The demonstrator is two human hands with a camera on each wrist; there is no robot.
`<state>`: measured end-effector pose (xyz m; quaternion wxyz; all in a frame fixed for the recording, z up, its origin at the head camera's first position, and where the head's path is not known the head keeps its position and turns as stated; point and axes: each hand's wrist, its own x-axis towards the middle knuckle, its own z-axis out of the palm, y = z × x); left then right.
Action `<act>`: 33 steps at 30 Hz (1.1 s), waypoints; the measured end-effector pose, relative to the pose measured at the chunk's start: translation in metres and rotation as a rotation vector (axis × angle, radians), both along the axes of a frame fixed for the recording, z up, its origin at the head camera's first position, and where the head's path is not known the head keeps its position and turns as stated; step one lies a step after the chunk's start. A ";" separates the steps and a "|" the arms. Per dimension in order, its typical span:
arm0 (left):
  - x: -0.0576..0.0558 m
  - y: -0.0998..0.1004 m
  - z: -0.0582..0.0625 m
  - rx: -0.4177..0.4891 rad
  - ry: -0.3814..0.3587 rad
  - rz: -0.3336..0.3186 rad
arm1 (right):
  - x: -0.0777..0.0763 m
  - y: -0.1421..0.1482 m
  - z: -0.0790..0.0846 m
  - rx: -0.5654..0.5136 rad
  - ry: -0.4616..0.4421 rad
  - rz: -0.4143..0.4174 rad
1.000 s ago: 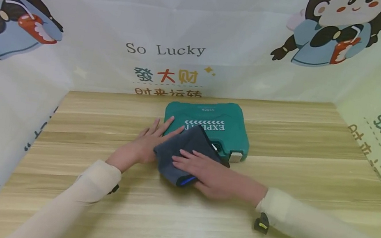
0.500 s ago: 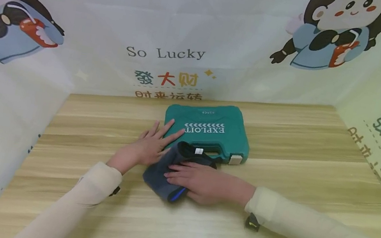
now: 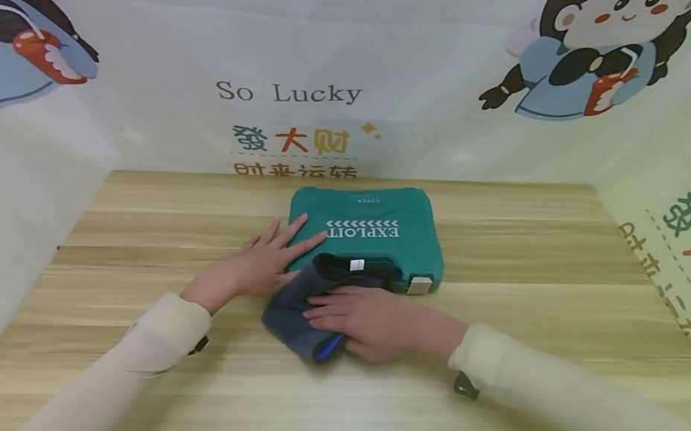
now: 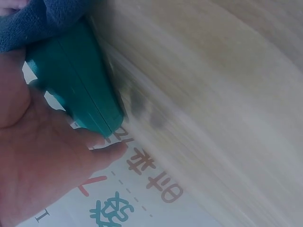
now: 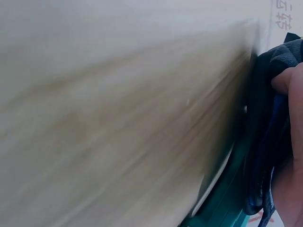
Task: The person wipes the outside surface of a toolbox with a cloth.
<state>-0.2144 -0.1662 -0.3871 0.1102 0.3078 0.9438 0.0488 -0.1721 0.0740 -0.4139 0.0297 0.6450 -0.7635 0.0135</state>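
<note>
A green tool case marked "EXPLOIT" lies flat near the back of the table, its lettering upside down. My left hand has its fingers spread over the case's left front corner. With my right hand I hold a folded dark blue-grey cloth against the front edge of the case, over the handle. A small white label shows on the cloth's dark inner side. In the left wrist view the cloth overlaps the case's end. The right wrist view has a digit pressing into the cloth.
A wood-grain table surrounds the case. Behind it a printed white backdrop rises, with another printed panel on the right. A metal-coloured latch sits at the case's right front corner.
The cloth in my right hand has slid from the case's lid down to its front edge, uncovering the lettering. My left hand has stayed on the case's left corner.
</note>
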 end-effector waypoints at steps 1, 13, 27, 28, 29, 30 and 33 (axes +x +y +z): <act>0.000 0.000 0.001 0.003 -0.004 0.000 | -0.001 0.002 0.000 0.004 -0.003 0.001; 0.002 0.001 0.005 0.036 -0.061 0.024 | -0.004 0.037 0.001 -0.014 -0.034 -0.005; -0.001 0.000 0.004 0.062 -0.084 0.028 | -0.003 0.080 -0.002 -0.139 -0.063 -0.018; -0.001 0.000 0.004 0.061 -0.087 0.028 | -0.003 0.082 -0.003 -0.142 -0.064 -0.020; -0.001 0.000 0.003 0.061 -0.089 0.028 | -0.003 0.084 -0.003 -0.145 -0.066 -0.024; -0.001 0.000 0.004 0.064 -0.092 0.028 | -0.004 0.087 -0.004 -0.148 -0.069 -0.029; -0.001 0.001 0.002 0.061 -0.089 0.024 | -0.004 0.093 -0.004 -0.178 -0.106 -0.044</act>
